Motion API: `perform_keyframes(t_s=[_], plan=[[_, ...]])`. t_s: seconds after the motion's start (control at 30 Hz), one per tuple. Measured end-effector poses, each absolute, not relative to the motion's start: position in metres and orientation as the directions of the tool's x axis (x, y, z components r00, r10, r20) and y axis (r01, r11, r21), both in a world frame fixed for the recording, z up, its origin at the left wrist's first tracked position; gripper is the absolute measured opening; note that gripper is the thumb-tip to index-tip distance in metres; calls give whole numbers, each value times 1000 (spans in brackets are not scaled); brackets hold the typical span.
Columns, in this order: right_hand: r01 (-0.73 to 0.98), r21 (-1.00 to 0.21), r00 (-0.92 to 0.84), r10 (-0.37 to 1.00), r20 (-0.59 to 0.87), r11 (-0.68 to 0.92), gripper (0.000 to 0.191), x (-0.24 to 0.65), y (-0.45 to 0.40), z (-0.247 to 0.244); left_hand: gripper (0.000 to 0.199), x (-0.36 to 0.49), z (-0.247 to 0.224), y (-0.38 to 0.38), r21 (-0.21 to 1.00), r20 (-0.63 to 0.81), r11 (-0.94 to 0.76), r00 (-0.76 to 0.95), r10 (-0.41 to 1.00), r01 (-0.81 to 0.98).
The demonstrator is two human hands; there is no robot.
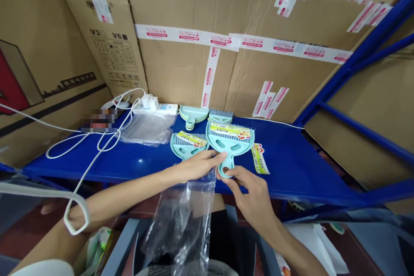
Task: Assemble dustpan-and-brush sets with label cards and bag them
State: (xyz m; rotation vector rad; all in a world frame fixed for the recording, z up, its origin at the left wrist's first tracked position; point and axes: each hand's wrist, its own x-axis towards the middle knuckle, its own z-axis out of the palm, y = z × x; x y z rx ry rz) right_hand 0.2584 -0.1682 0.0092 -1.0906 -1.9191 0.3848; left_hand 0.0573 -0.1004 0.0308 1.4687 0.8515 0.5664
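Observation:
A light teal dustpan with a brush and a yellow-green label (230,138) is held up over the front of the blue table. My left hand (202,164) pinches its handle from the left, and a clear plastic bag (186,220) hangs down below that hand. The fingers of my right hand (249,185) are closed round the handle's lower end. Behind my left hand lies another teal dustpan and brush with a label (189,144). A loose label card (259,158) rests on the table to the right.
Stacked dustpans (194,114) and brushes (220,116) stand at the back of the blue table (291,168). Clear bags (147,127), a power strip (166,109) and looping white cables lie left. Cardboard walls (181,73) and a blue frame (326,82) enclose the table.

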Motion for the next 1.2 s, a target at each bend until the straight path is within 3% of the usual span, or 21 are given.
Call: perform_keyframes(t_s=[0.13,0.3,0.4,0.5,0.57,0.63,0.7,0.77,0.87,1.0,1.13,1.2], plan=[[539,-579,-300,782,547,612,8,247,-166,-2,54,54,18,-98,987,-160,139,513,843,79],[541,-502,-425,734,530,675,26,261,-164,12,53,49,26,-93,990,-131,141,418,899,7],[660,-466,-144,709,691,589,21,295,-146,50,46,42,44,-87,994,-98,109,467,879,4],[631,-607,259,606,752,483,20,331,-95,91,43,31,61,-75,1000,-17,24,556,831,-5],[452,-789,226,801,554,417,31,344,-53,108,40,24,71,-63,999,18,-33,614,789,13],[211,-964,-51,986,156,164,46,344,-17,112,35,18,78,-49,996,31,-75,664,747,39],[49,-997,-331,941,-66,-53,59,333,7,109,30,13,84,-33,989,32,-122,691,723,82],[-69,-986,-463,880,-104,-153,63,317,21,101,28,6,88,-15,972,28,-180,692,722,149],[-164,-964,-472,875,-110,-210,53,298,33,88,29,-2,88,11,934,23,-254,668,744,250],[-173,-954,-323,929,-181,-246,34,287,49,66,33,-3,76,35,903,40,-311,665,746,295],[-162,-970,-182,971,-154,-184,16,293,63,43,41,6,55,48,914,48,-274,591,805,300],[-135,-979,-154,979,-132,-153,13,303,69,36,51,6,44,56,927,117,-278,513,850,250]])
